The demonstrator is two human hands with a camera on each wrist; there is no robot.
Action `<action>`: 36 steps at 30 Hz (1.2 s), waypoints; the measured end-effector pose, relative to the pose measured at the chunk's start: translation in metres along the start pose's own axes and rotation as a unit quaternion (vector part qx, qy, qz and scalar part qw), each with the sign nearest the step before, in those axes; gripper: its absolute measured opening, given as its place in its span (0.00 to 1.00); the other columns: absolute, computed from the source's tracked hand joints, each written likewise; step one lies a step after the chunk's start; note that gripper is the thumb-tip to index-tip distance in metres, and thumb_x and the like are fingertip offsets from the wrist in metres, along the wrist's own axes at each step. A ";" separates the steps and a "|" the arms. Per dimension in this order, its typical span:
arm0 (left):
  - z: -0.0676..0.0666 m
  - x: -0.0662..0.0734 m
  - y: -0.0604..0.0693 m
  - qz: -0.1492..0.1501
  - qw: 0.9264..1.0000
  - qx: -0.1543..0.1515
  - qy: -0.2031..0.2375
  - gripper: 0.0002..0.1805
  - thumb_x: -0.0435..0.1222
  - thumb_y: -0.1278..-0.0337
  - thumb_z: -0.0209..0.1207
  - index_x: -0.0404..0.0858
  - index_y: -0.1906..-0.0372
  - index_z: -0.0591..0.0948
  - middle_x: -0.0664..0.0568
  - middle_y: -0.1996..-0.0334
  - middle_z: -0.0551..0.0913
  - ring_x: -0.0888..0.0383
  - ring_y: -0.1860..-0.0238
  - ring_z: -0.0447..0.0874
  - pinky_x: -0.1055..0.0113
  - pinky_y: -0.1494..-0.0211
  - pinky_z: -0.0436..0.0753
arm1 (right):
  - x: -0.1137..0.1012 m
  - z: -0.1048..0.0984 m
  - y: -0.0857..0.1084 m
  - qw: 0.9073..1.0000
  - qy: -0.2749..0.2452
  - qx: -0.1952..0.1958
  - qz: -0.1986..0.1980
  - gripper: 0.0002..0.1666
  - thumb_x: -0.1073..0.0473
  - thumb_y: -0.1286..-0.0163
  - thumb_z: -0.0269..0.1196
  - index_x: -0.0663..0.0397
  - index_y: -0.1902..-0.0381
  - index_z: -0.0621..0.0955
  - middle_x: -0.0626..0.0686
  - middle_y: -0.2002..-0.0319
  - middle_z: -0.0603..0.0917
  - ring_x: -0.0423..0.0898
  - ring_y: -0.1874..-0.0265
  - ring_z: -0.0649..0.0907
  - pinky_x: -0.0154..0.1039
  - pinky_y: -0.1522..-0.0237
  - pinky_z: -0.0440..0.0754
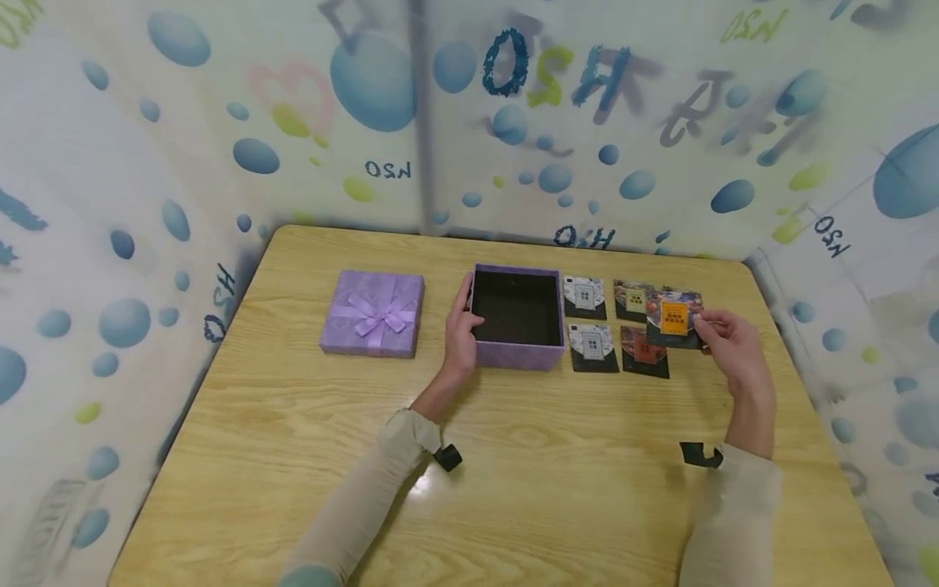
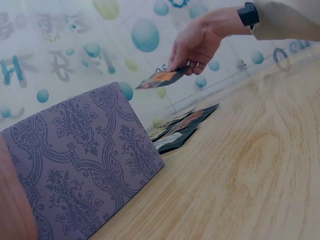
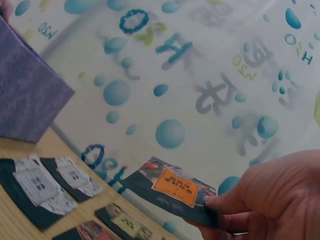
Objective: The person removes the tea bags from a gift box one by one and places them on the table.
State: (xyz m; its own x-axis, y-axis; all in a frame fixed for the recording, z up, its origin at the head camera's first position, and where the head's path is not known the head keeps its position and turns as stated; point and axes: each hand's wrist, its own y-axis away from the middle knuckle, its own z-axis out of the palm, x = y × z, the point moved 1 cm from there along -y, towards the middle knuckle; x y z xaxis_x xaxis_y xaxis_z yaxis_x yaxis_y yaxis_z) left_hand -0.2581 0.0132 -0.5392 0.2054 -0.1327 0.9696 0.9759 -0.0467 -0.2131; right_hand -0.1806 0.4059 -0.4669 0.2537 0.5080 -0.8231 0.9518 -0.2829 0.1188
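My right hand (image 1: 736, 346) pinches a dark packet with an orange label (image 1: 675, 319) by its right edge, thumb on top. The packet is held above the table, over the right end of the other packets. My left hand (image 1: 460, 338) holds the open purple gift box (image 1: 519, 356) at its left side, fingers along the outer wall and thumb at the rim. The box's dark inside shows nothing in it. Flat beside the box lie packets with white labels (image 1: 594, 349), one with a red label (image 1: 645, 352) and one with a yellow-green label (image 1: 632, 300).
A purple lid with a ribbon bow (image 1: 372, 315) lies left of the box. The wooden table (image 1: 557, 489) meets a wall with painted bubbles (image 1: 374, 81) at its back. Another packet is partly hidden behind the held one.
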 end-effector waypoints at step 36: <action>0.000 -0.002 0.000 0.001 1.000 -0.008 0.025 0.42 0.21 0.38 0.36 0.38 0.16 0.56 0.47 0.16 0.53 0.52 0.16 0.44 0.49 0.18 0.49 | 0.075 -0.009 0.001 0.984 0.052 0.055 0.161 0.30 0.53 0.16 0.49 0.75 0.33 0.72 0.54 0.57 0.76 0.41 0.64 0.72 0.30 0.68 0.73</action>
State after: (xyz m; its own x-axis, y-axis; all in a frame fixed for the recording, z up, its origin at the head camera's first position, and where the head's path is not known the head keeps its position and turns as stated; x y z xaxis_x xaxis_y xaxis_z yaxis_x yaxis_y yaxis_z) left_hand -0.2587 0.0136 -0.5408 0.2032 -0.1818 0.9621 0.9740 -0.0630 -0.2176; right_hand -0.1591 0.4510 -0.5239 0.5612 0.4566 -0.6904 0.7960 -0.5262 0.2991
